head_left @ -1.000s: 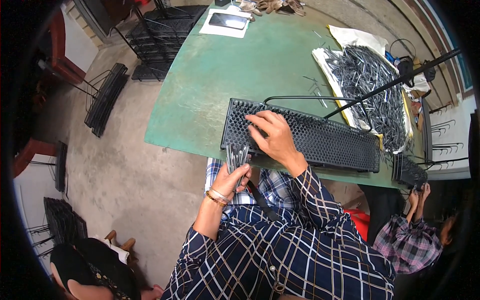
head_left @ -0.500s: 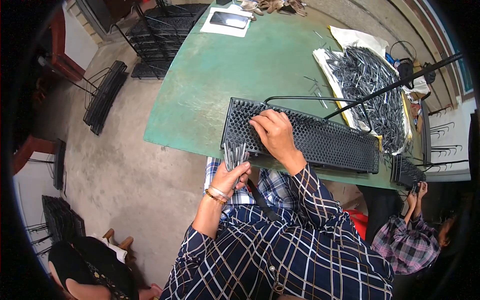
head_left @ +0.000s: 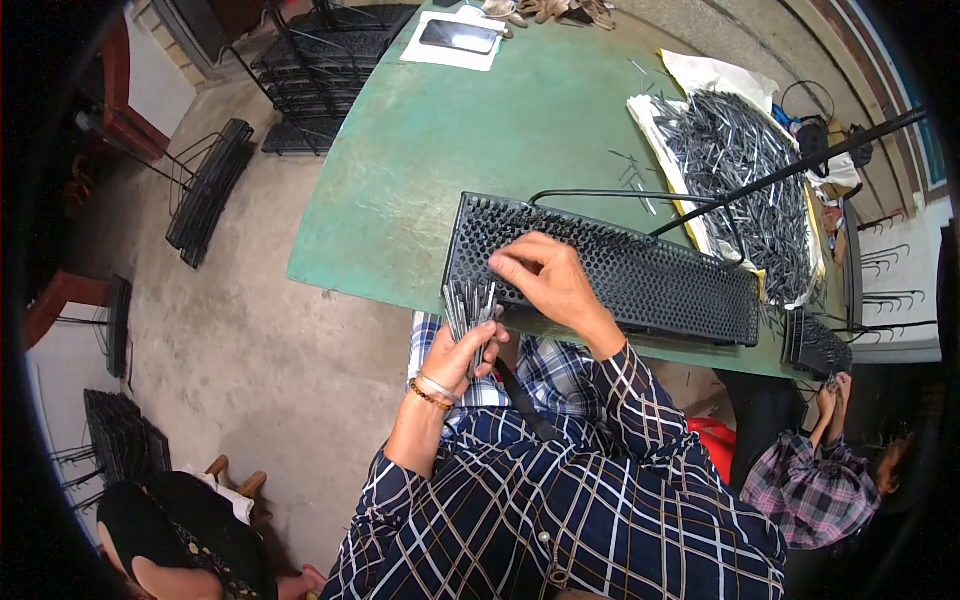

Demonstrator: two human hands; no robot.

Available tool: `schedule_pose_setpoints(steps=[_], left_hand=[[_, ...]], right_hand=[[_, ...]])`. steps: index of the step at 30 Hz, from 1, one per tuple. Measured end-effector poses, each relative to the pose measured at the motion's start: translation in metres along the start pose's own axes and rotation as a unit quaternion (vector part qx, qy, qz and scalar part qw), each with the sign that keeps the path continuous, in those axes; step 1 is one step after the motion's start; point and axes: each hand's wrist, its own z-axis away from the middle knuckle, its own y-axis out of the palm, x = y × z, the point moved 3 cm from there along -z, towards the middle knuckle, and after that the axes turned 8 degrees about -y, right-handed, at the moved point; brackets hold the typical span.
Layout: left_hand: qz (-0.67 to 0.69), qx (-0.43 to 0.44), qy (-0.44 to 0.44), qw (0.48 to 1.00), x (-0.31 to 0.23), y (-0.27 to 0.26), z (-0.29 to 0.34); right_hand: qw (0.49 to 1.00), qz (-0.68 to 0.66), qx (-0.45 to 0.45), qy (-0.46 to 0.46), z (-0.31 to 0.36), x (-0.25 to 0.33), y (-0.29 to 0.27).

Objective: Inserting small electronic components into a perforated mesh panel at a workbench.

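A bundle of thin dark metal-like rods [head_left: 467, 305] stands upright in my left hand [head_left: 460, 356], whose fingers are wrapped round its lower part. The bundle's tips overlap the near left corner of a long black rack [head_left: 650, 285] full of small holes. Over the left part of that rack is my right hand [head_left: 552, 285], thumb and fingertips drawn together just right of the bundle's tips. Whatever the pinch holds, if anything, is too small to make out. Several holes at the rack's left end have short dark pieces in them.
On the green table [head_left: 430, 170], a white sack [head_left: 645, 115] heaped with loose rods [head_left: 735, 170] lies at right. A black bar [head_left: 800, 163] slants above it. A phone [head_left: 458, 36] rests at the far edge. Another person's hands [head_left: 836, 390] work at a rack on the right.
My right hand has drawn back slightly from the rack's holes, down and left toward the bundle's tips. My left hand and its bundle have hardly moved.
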Motion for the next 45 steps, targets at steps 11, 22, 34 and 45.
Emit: schedule_pose_setpoints(steps=[11,22,34,45], left_hand=[[-0.062,-0.021,0.002,0.998,0.005,0.003,-0.004],[-0.052,-0.045,-0.011,0.998,0.005,0.003,-0.004],[-0.036,-0.102,-0.019,0.994,0.006,0.0,-0.003],[0.037,-0.12,0.039,0.991,-0.005,0.0,0.003]], right_hand=[[0.976,-0.154,-0.073,0.135,0.019,-0.017,-0.004],[0.976,0.122,-0.145,-0.111,0.002,-0.017,-0.01],[0.963,0.182,-0.127,-0.15,0.005,-0.017,-0.006],[1.0,0.003,0.019,0.011,0.014,0.002,0.013]])
